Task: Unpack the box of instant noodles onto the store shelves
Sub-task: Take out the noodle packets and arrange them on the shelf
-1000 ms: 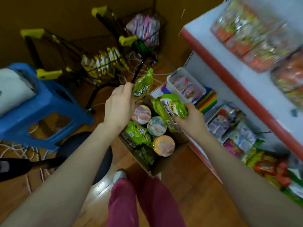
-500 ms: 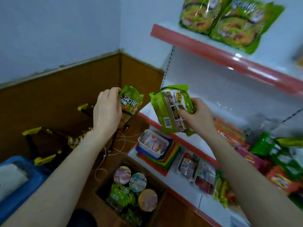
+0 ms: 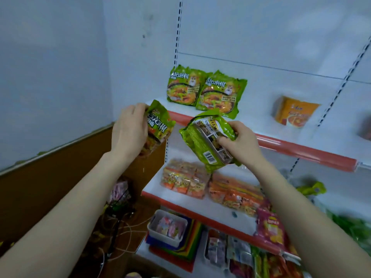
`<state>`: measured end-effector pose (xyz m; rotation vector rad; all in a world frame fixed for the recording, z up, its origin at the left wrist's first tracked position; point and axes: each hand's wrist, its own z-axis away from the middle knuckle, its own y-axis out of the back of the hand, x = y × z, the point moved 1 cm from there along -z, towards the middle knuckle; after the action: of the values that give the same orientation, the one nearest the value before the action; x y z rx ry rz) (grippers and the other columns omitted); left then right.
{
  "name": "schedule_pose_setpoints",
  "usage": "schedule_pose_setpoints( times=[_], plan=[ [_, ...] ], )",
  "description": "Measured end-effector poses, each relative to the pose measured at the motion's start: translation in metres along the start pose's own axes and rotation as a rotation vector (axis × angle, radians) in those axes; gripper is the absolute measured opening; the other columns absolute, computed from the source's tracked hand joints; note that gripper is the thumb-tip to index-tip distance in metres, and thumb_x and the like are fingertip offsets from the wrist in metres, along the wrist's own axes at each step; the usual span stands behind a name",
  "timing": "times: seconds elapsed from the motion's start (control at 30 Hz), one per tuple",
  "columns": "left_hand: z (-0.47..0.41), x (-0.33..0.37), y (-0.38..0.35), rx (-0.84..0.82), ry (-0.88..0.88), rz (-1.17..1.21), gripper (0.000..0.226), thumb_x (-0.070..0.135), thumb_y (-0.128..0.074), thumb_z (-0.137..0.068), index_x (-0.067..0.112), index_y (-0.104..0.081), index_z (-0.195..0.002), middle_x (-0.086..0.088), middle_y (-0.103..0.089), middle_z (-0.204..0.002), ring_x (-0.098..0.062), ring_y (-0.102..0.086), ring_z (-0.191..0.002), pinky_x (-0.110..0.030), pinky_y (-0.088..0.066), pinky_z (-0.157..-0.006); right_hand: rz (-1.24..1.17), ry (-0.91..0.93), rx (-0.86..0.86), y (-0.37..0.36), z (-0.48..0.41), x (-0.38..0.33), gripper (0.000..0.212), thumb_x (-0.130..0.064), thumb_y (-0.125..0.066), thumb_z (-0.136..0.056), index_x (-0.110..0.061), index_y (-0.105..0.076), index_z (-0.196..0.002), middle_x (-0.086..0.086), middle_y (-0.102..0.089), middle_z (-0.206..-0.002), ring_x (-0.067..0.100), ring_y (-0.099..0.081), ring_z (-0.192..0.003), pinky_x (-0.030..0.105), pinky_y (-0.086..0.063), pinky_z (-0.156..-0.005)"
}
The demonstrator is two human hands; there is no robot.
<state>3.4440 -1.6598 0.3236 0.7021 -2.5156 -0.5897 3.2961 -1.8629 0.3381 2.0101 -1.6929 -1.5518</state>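
Observation:
My left hand (image 3: 129, 130) grips a green noodle packet (image 3: 159, 125) by its left side, front label facing me. A second green noodle packet (image 3: 206, 141) is in my right hand (image 3: 239, 143), tilted, with its back and barcode showing. Both packets hover just in front of the top shelf (image 3: 291, 145) with its red edge. On that shelf two matching green packets (image 3: 204, 89) lean against the back panel. The box is almost out of view; only a round lid (image 3: 133, 275) shows at the bottom edge.
An orange noodle packet (image 3: 293, 112) stands further right on the top shelf. The middle shelf (image 3: 192, 209) carries orange snack packs (image 3: 210, 185) and a pink chip bag (image 3: 271, 227). Lower down sit a white bin (image 3: 167, 227), coloured folders and more packets. White cables lie on the floor at left.
Both hands rose from the box with a packet each, up to the top shelf's level. My view tilted up, so the box dropped out of sight.

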Motion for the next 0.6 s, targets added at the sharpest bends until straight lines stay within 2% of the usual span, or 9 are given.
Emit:
schedule_pose_setpoints(
  times=[0.07, 0.23, 0.37, 0.5, 0.6],
  plan=[
    [-0.022, 0.009, -0.006, 0.034, -0.036, 0.015, 0.023, 0.006, -0.042, -0.094, -0.003, -0.054, -0.112, -0.027, -0.058, -0.099, -0.042, -0.051, -0.095, -0.051, -0.040, -0.075, 0.007, 0.024, 0.035, 0.014, -0.015, 0.001, 0.039, -0.012, -0.067, -0.076, -0.012, -0.059, -0.114, -0.006, -0.054, -0.092, 0.010, -0.049, -0.083, 0.014, -0.031, -0.054],
    [-0.071, 0.034, -0.027, 0.122, -0.056, 0.049, 0.023, 0.007, -0.042, -0.093, -0.003, -0.054, -0.109, -0.026, -0.058, -0.099, -0.042, -0.052, -0.095, -0.053, -0.043, -0.076, 0.015, 0.100, 0.113, 0.047, -0.063, 0.012, 0.042, -0.014, -0.068, -0.076, -0.013, -0.059, -0.117, -0.004, -0.058, -0.103, 0.012, -0.053, -0.094, 0.014, -0.030, -0.072],
    [-0.103, 0.051, -0.045, 0.187, -0.027, 0.018, 0.023, 0.007, -0.042, -0.094, -0.002, -0.054, -0.112, -0.026, -0.058, -0.101, -0.041, -0.052, -0.097, -0.049, -0.040, -0.075, -0.032, 0.150, 0.123, 0.068, -0.105, 0.025, 0.041, -0.016, -0.069, -0.076, -0.015, -0.059, -0.116, -0.006, -0.058, -0.099, 0.011, -0.054, -0.090, 0.015, -0.033, -0.071],
    [-0.125, 0.055, -0.058, 0.236, -0.002, 0.041, 0.022, 0.007, -0.041, -0.095, -0.003, -0.054, -0.111, -0.024, -0.058, -0.098, -0.040, -0.052, -0.093, -0.046, -0.038, -0.073, -0.056, 0.210, 0.115, 0.079, -0.136, 0.036, 0.035, -0.019, -0.069, -0.075, -0.018, -0.061, -0.110, -0.009, -0.059, -0.094, 0.013, -0.056, -0.086, 0.015, -0.037, -0.061],
    [-0.136, 0.054, -0.067, 0.271, 0.047, 0.087, 0.021, 0.007, -0.041, -0.095, -0.003, -0.055, -0.108, -0.023, -0.058, -0.095, -0.038, -0.052, -0.090, -0.041, -0.035, -0.070, -0.058, 0.225, 0.118, 0.081, -0.154, 0.042, 0.031, -0.015, -0.067, -0.079, -0.016, -0.062, -0.110, -0.010, -0.057, -0.095, 0.009, -0.053, -0.088, 0.016, -0.034, -0.072]
  ],
)
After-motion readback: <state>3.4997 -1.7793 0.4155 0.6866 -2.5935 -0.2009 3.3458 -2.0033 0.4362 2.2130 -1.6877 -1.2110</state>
